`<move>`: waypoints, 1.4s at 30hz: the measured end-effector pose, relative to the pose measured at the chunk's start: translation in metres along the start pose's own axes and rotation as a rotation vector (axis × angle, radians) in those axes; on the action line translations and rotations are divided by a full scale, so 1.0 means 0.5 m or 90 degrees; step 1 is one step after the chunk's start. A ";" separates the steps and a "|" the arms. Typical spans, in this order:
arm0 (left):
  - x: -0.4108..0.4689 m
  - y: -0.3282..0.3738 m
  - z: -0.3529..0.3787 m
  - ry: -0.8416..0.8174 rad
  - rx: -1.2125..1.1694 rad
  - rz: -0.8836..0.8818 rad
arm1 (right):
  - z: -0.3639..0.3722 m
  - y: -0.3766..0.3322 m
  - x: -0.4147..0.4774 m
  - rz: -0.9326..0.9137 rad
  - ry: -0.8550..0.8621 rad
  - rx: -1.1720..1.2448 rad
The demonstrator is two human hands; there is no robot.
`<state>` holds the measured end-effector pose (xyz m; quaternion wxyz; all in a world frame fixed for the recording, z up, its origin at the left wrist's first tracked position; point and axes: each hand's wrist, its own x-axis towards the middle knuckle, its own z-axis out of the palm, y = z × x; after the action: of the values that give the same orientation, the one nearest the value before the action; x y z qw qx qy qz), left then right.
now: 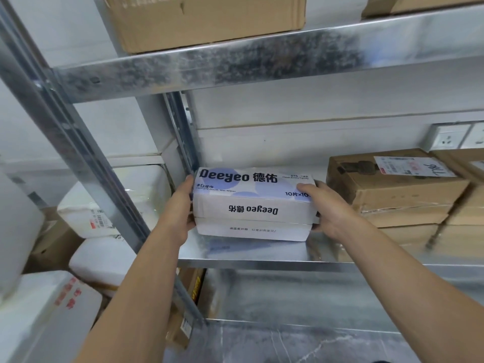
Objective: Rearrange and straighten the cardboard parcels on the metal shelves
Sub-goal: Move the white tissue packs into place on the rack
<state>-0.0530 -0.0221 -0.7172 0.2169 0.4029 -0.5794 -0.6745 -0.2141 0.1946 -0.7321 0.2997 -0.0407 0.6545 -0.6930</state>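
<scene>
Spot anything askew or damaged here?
The top brown parcel on the right sits twisted against the boxes under it, lower edge crumpled. The white Deeyeo box, held between left hand and right hand, lies fairly square.

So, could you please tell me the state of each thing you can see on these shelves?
white Deeyeo box: held at both ends, on or just over the middle shelf.
left hand: grips the box's left end.
right hand: grips its right end.
labelled brown parcel: closed, tops a stack.
upper-shelf carton: closed, untouched.
</scene>
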 end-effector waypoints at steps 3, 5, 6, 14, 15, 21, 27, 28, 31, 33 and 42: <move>0.004 -0.005 0.004 -0.019 0.039 -0.025 | 0.001 0.000 0.008 -0.015 0.000 -0.015; 0.011 -0.010 0.004 -0.001 0.067 -0.034 | 0.003 0.000 0.012 -0.018 -0.001 -0.020; 0.016 -0.013 0.004 0.010 0.066 -0.039 | 0.006 0.001 0.015 -0.022 -0.001 -0.028; 0.036 -0.036 0.019 0.029 0.032 -0.043 | 0.017 0.004 0.048 -0.069 0.026 -0.140; 0.037 -0.036 0.020 0.031 0.025 -0.041 | 0.017 0.004 0.053 -0.066 0.026 -0.145; 0.043 -0.044 0.021 0.049 0.045 -0.005 | 0.017 0.011 0.056 -0.092 0.021 -0.131; 0.051 -0.054 0.021 0.080 0.054 0.023 | 0.026 0.033 0.072 -0.122 0.053 -0.102; 0.053 -0.054 0.022 0.081 0.056 0.023 | 0.027 0.034 0.074 -0.124 0.053 -0.104; 0.058 -0.055 0.023 0.086 0.058 0.019 | 0.026 0.035 0.077 -0.126 0.055 -0.108; 0.060 -0.056 0.022 0.086 0.061 0.017 | 0.025 0.037 0.078 -0.130 0.054 -0.113; 0.053 -0.054 0.024 0.093 0.068 0.007 | 0.026 0.038 0.074 -0.137 0.057 -0.130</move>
<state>-0.0732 -0.0287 -0.7506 0.2405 0.4587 -0.5995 -0.6102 -0.2316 0.1666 -0.7601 0.1883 -0.1097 0.7263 -0.6519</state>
